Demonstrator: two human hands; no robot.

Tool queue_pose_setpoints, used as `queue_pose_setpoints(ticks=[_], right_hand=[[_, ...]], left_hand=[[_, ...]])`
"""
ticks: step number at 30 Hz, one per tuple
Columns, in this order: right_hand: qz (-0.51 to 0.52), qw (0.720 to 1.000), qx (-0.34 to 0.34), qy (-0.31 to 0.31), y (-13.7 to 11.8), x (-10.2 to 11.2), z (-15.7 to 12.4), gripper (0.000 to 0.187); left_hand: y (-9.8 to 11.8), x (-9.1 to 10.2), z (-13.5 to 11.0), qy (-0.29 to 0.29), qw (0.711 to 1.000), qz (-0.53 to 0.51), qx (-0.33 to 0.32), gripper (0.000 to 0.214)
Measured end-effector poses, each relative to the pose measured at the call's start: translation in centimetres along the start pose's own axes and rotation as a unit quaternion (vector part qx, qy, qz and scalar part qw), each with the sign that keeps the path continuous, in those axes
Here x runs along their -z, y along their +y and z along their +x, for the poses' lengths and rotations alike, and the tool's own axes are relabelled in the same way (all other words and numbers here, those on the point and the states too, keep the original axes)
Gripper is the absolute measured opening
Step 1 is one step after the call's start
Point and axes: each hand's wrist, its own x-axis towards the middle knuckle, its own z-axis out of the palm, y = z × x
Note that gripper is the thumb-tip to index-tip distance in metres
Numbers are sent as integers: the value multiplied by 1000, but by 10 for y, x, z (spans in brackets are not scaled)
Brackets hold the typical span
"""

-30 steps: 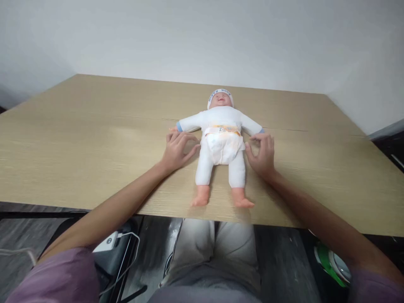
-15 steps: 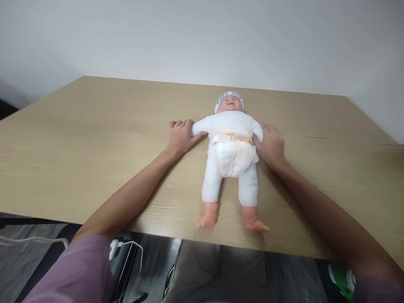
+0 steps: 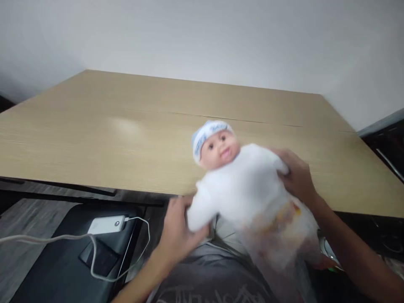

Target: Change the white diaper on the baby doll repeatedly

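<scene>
Doll (image 3: pixel 243 185), diaper (image 3: pixel 284 229) already on, was held tilted at the edge of the surface (image 3: pixel 110 147), left hand (image 3: pixel 178 231) and right hand (image 3: pixel 298 174) clamped on its arms, release not yet made.

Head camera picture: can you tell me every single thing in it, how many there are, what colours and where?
Doll: 1, mostly white, between both hands
Hat: 1, white and blue, on the doll's head
Diaper: 1, whitish with orange, blurred, around the doll's middle
Table: 1, light wood, across the middle
Wall: pale grey, behind
Seat: 1, black, lower left
Device: 1, white, on the seat
Cable: seemingly 1, white, looping by the device
Flat object: 1, dark, on the seat
Floor: grey, lower left
Shirt: 1, dark grey, bottom
Left hand: 1, bare, on one doll arm
Right hand: 1, bare, on the other
</scene>
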Motion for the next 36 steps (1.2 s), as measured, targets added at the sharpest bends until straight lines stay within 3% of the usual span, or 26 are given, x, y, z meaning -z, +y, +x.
queue_pose_setpoints(ticks=[3,5,7,10,13,15,19,21,23,25,28,31,34,36], right_hand=[[9,998,21,-66,-43,12,-70,50],[18,995,39,-89,-68,4,-109,56],[31,991,50,-120,-83,-17,-138,57],[39,978,-5,-204,-89,-59,-164,56],[73,951,-87,-287,-82,-95,-178,61],[124,944,-105,-286,-78,-104,-188,61],[186,950,-154,-201,-80,-85,-217,44],[214,935,-195,-203,-85,-70,-232,40],[240,919,-219,-223,-89,-60,-243,39],[240,917,-226,-224,-92,-57,-250,40],[220,924,-226,-217,-91,-61,-253,40],[199,931,-220,-211,-88,-67,-252,38],[177,943,-211,-188,-79,-72,-253,35],[171,944,-221,-174,-71,-76,-255,36]], left_hand=[[-14,-9,-107,-57,995,-82,-8,31],[-27,-8,-162,-108,992,-62,28,32],[-40,-4,-200,-150,984,-25,95,31],[-48,8,-221,-209,961,16,179,30],[-40,21,-218,-264,946,28,185,35],[-33,30,-215,-279,946,31,164,42],[-26,49,-221,-271,957,60,87,50],[-23,57,-220,-250,964,87,39,55],[-13,62,-208,-242,965,101,-20,61],[4,59,-184,-271,955,86,-82,64],[32,32,-132,-345,924,11,-165,57],[50,-18,-87,-386,890,-55,-236,49],[54,-64,-68,-423,860,-57,-279,45],[53,-79,-66,-429,852,-59,-293,43]])
